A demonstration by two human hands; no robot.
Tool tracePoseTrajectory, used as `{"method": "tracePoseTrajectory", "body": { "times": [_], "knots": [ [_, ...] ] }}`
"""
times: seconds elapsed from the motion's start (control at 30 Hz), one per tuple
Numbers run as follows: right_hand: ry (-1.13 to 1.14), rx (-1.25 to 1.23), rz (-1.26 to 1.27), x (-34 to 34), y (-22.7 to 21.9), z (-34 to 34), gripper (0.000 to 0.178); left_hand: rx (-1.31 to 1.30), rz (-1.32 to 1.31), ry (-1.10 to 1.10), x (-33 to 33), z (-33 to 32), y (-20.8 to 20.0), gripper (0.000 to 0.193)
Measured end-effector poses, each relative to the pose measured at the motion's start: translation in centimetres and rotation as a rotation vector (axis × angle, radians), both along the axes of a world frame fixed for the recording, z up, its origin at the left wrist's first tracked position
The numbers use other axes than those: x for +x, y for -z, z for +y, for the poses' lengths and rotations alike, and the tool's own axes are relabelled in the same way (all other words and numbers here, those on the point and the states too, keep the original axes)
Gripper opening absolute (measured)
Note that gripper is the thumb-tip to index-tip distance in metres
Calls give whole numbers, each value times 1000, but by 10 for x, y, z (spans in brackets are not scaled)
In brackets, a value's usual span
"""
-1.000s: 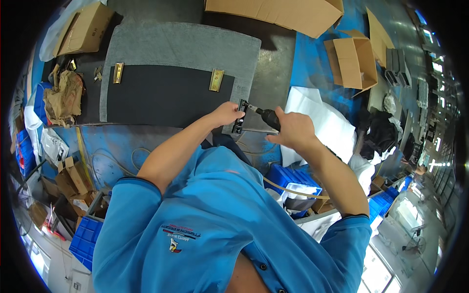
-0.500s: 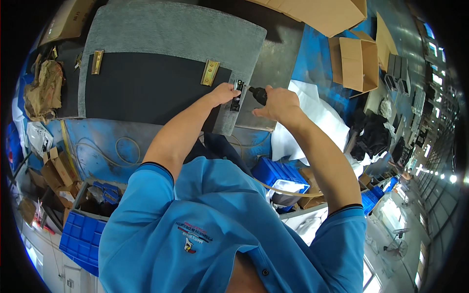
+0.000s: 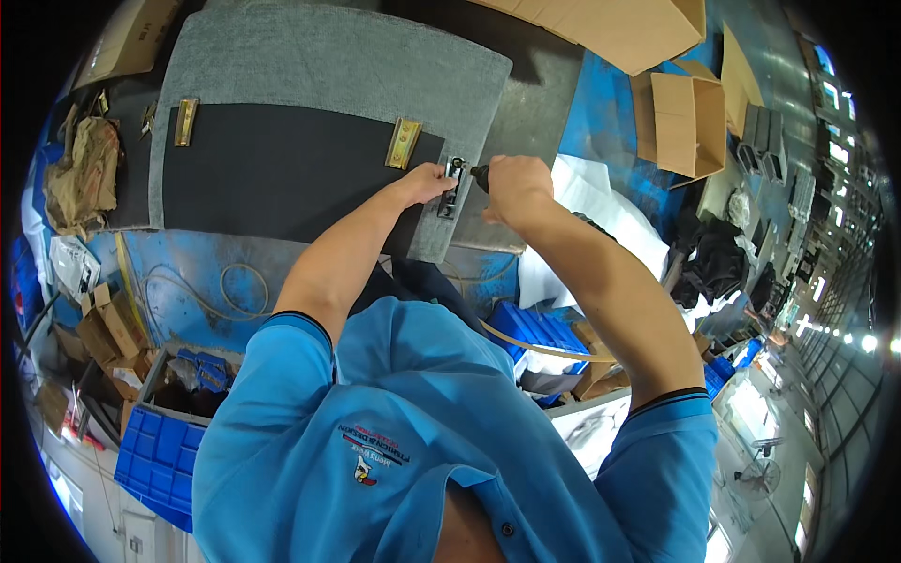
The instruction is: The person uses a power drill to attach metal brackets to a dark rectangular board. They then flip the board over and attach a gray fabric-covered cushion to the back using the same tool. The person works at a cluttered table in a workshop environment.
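A grey carpet-covered panel (image 3: 328, 56) with a black sheet (image 3: 272, 169) across its nearer part lies before me. Two brass-coloured brackets (image 3: 404, 143) sit along the sheet's far edge. At the panel's right end stands a small metal latch (image 3: 448, 203), silver and black. My left hand (image 3: 426, 184) is closed, its fingers pinching the latch against the panel. Just right of it, my right hand (image 3: 519, 188) wraps round a black power screwdriver (image 3: 481, 178), whose front end points at the latch. Whether its bit touches a screw is too small to tell.
Open cardboard boxes (image 3: 690, 127) stand at the far right, beside white sheeting (image 3: 610, 220) and a black bundle (image 3: 713, 263). Crumpled brown paper (image 3: 83, 178) lies at the left. Blue crates (image 3: 161, 460) are below the bench, and a hose (image 3: 246, 289) coils nearby.
My right hand and the screwdriver have shifted left and slightly up, closer to the latch. The right forearm has turned. My left hand keeps its hold, moving slightly left.
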State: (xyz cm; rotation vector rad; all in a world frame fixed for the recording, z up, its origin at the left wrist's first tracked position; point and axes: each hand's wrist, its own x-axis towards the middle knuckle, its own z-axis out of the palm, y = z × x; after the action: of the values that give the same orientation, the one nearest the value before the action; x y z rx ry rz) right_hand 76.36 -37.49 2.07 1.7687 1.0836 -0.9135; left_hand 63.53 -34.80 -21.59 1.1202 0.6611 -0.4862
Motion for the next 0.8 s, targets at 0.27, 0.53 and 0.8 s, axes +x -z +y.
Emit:
{"method": "tracePoseTrajectory", "body": {
  "times": [0.27,0.53,0.8],
  "knots": [
    [57,135,-33,-8,-1,-12,64,288,-46,104,2,2,18,36],
    [-66,-22,-14,-8,12,11,36,923,51,457,6,17,-42,48],
    [-113,-112,-15,-14,13,21,36,822,82,462,7,12,-37,43]
  ]
}}
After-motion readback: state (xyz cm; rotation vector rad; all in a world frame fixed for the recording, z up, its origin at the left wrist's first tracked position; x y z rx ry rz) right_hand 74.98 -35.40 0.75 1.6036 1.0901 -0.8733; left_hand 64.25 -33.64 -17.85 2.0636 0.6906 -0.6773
